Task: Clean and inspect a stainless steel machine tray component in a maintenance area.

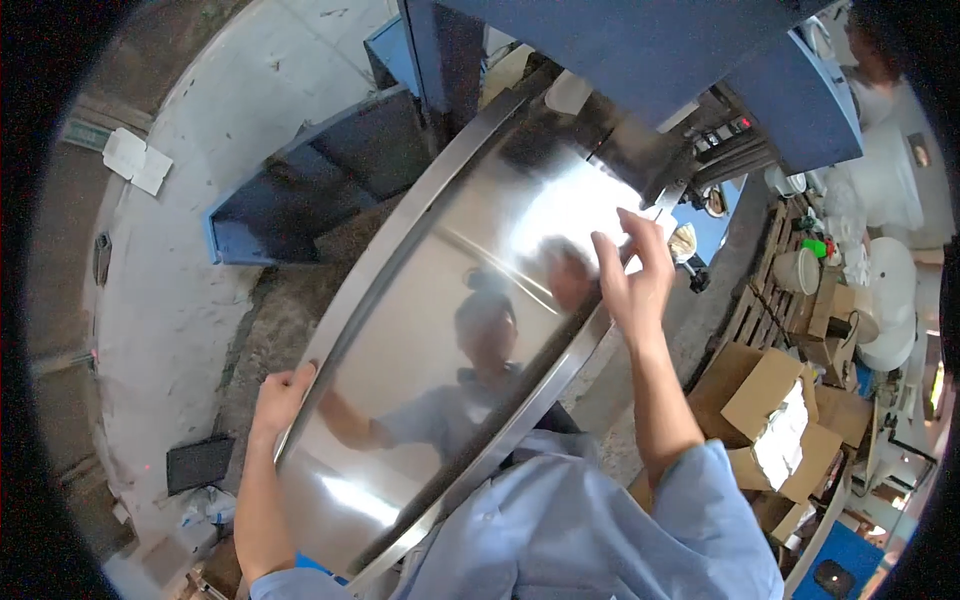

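A long, mirror-bright sheet metal panel (pixel 430 330) with a raised lip along both long sides lies slantwise before me. Its far end runs in beneath a blue machine (pixel 620 40). At the panel's left lip, my left hand (pixel 283 400) is closed on the edge, thumb on top and fingers mostly hidden below. My right hand (pixel 637 275) is raised over the right lip, fingers apart and bent, holding nothing. Whether its fingertips touch the metal I cannot tell. The panel's surface reflects my hand and upper body.
A dark blue machine panel (pixel 320 190) stands left of the sheet. On the right are an open cardboard box (pixel 745 400), a wooden pallet (pixel 755 300) and a white bucket (pixel 797 270). A black flat object (pixel 200 463) lies on the floor at lower left.
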{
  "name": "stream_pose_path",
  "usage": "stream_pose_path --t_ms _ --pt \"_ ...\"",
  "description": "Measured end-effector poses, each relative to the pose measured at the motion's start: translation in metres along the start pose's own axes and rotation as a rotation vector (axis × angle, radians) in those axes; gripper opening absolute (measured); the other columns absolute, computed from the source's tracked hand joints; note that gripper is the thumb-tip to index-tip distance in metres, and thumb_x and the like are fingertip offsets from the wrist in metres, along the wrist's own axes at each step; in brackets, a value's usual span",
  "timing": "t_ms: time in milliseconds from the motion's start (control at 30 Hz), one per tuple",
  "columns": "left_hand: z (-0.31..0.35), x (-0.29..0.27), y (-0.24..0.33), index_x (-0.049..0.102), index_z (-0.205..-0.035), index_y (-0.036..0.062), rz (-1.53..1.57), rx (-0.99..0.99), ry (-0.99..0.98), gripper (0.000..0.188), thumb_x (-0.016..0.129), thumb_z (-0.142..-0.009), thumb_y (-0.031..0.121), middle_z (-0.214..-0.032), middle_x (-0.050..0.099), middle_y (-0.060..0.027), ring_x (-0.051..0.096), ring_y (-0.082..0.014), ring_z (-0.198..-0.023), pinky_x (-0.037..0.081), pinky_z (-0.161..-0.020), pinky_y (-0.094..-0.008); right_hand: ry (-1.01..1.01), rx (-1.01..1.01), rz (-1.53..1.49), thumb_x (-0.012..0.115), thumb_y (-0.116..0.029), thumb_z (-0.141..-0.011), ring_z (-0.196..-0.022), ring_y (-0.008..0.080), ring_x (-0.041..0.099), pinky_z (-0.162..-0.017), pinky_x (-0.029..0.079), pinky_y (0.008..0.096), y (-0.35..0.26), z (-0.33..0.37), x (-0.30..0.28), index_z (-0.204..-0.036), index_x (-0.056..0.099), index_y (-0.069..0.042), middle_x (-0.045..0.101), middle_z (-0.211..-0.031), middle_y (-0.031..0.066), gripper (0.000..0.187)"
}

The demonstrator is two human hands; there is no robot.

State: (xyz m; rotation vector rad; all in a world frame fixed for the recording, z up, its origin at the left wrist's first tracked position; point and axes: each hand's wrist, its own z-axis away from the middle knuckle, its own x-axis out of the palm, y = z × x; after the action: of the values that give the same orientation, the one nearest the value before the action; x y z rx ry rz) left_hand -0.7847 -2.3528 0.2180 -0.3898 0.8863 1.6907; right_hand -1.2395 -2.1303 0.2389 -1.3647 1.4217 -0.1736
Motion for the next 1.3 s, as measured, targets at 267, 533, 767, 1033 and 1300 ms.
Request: stream_pose_path --t_ms 267,533,767,1033,1300 --pt "-0.026 0.006 -0.029 0.072 -0.090 -0.0068 0.029 -0.021 -0.056 0.067 0.060 -0.091 0.059 -0.076 0.070 -0.0162 0.066 -0.0186 -0.079 0.051 -0.077 -0.0369 -0.039 0.149 0.479 0.071 -0.039 -0.087 -0.111 0.0481 0.057 -0.093 0.049 0.0500 0.048 0.031 -0.022 -0.146 0.040 0.002 0.053 -0.126 0.0331 0.078" --pt "-0.026 0.006 -0.036 0.070 -0.085 -0.0054 0.017 0.062 -0.051 0.068 0.055 -0.095 0.060 -0.068 0.067 -0.0137 0.064 -0.0196 -0.063 0.050 -0.062 -0.0354 -0.275 0.334 0.493 0.057 -0.035 -0.090 -0.075 0.0480 0.068 -0.072 0.055 0.0540 0.049 0.018 -0.021 -0.153 0.017 0.008 0.067 -0.082 0.0325 0.086" --pt "-0.017 0.000 -0.019 0.071 -0.091 -0.0079 -0.023 0.009 -0.048 0.077 0.057 -0.090 0.068 -0.080 0.071 -0.0166 0.066 -0.0200 -0.082 0.051 -0.079 -0.0365 -0.348 0.292 0.564 0.053 -0.029 -0.091 -0.067 0.0477 0.067 -0.067 0.055 0.0548 0.050 0.012 -0.023 -0.149 0.010 0.015 0.066 -0.071 0.0299 0.085" --pt "-0.007 0.002 -0.008 0.071 -0.098 -0.0082 0.003 -0.051 -0.050 0.080 0.058 -0.087 0.070 -0.086 0.071 -0.0191 0.069 -0.0246 -0.088 0.051 -0.084 -0.0373 -0.440 0.278 0.577 0.050 -0.031 -0.094 -0.069 0.0476 0.066 -0.069 0.054 0.0529 0.052 0.007 -0.026 -0.148 0.005 0.018 0.065 -0.073 0.0327 0.086" --pt "0.005 0.003 0.000 0.064 -0.096 -0.0047 0.335 0.030 0.045 0.057 0.056 -0.098 0.052 -0.074 0.060 -0.0039 0.055 -0.0147 -0.073 0.047 -0.070 -0.0333 -0.392 0.257 0.500 0.040 -0.038 -0.104 -0.074 0.0523 0.064 -0.069 0.050 0.0573 0.066 0.013 -0.022 -0.153 0.013 0.007 0.066 -0.080 0.0340 0.072"
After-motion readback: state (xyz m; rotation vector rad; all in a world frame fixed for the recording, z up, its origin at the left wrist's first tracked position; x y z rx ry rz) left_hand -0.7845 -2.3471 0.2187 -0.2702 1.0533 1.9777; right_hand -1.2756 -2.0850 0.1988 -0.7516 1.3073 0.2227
